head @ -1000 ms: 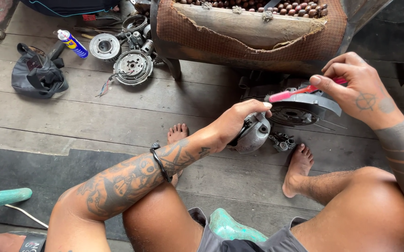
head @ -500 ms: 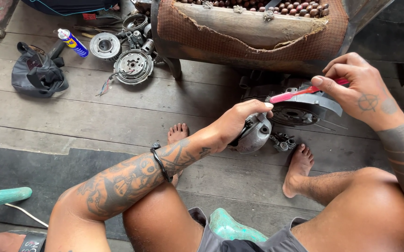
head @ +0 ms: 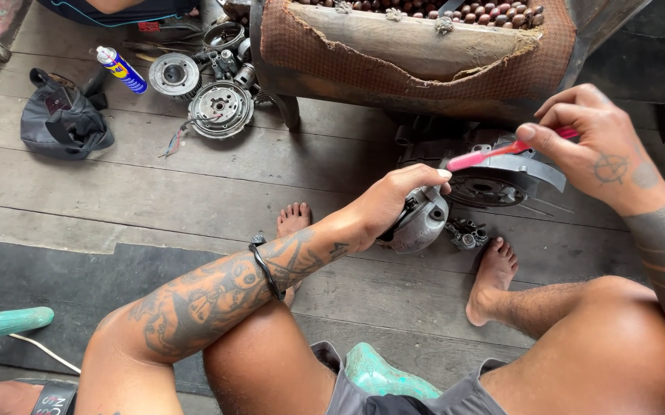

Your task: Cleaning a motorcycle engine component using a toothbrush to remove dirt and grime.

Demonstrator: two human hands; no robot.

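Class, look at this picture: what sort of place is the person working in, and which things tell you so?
Probably an informal small-engine repair spot on a wooden plank floor. Clues: loose round engine parts, a spray can, and a metal engine cover held by the left hand.

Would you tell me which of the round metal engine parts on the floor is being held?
The grey domed cover gripped by the left hand; the two disc-shaped parts near the spray can lie untouched.

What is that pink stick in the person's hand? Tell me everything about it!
The pink stick looks like a plastic toothbrush. The right hand pinches its handle in the fingertips, so it lies nearly level, slightly tilted, its head pointing toward the grey metal engine part that the left hand grips. Its bristles are too small to make out.
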